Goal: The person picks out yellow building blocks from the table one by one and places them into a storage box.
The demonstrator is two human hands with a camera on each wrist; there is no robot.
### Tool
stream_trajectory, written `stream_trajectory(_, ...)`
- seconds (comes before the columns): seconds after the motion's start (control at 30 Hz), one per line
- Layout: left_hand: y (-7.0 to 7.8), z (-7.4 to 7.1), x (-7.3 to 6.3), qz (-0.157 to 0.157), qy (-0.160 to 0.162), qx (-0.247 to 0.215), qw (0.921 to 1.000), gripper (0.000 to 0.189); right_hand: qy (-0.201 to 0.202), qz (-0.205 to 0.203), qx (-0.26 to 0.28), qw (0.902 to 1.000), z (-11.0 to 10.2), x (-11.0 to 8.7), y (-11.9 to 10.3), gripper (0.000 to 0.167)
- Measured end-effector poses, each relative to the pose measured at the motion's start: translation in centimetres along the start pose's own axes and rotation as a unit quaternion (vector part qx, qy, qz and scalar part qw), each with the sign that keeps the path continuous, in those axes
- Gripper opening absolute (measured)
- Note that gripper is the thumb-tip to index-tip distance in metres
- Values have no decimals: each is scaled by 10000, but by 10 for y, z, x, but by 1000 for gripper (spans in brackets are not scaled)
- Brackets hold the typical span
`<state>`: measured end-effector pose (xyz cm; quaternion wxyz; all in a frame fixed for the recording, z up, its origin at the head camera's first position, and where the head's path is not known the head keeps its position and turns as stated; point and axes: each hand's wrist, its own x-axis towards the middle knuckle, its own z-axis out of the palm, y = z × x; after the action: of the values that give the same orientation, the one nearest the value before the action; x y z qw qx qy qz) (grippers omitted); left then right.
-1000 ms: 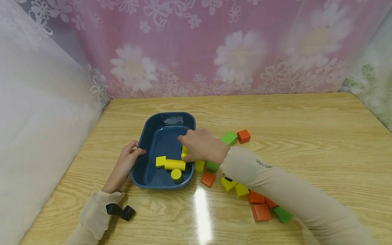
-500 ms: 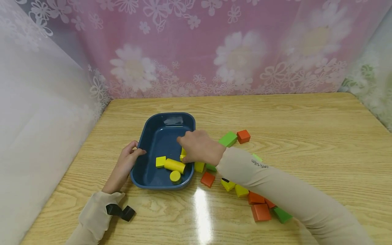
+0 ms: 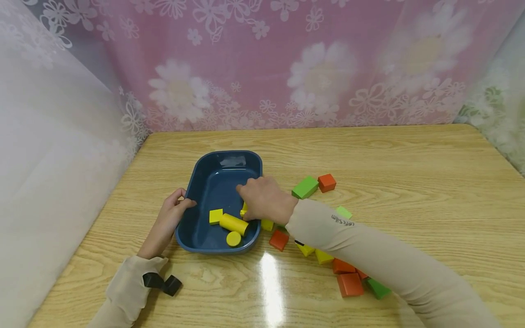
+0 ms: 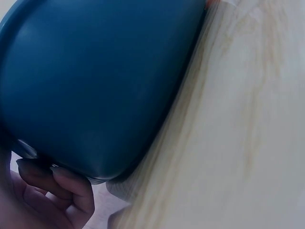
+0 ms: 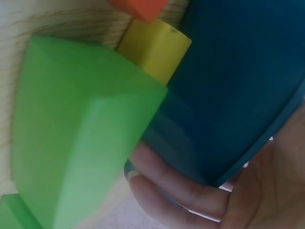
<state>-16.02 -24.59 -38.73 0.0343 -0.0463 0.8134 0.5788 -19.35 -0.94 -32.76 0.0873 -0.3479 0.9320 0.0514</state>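
Note:
A dark blue basin sits on the wooden table, several yellow blocks inside. My left hand grips its left rim, thumb inside and fingers curled outside. Over the right rim reaches my right hand, its thumb and forefinger at a yellow block mostly hidden beneath them. In the right wrist view two of its fingers lie along the basin's outer wall. Near the thumb are a lying yellow cylinder, an upright yellow cylinder and a yellow square block.
Right of the basin lie loose green, red and yellow blocks, among them a green block, a red cube and a red block. The right sleeve hides part of the pile. A pink flowered curtain hangs behind the table.
My right hand has shifted slightly toward me and left, with the yellow block under it. The lying cylinder has turned, and the upright one has slid a little nearer. The left hand stays put.

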Motion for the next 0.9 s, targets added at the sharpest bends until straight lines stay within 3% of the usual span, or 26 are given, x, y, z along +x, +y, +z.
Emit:
stream_trajectory(0.4, 1, 0, -1, -22, -49, -58, 10000, 13, -47, 138, 51, 9999, 1, 2, -3, 65)
stream_trajectory(0.9, 1, 1, -1, -25, -6, -89, 10000, 12, -11, 254, 179, 9995, 3, 3, -5, 54)
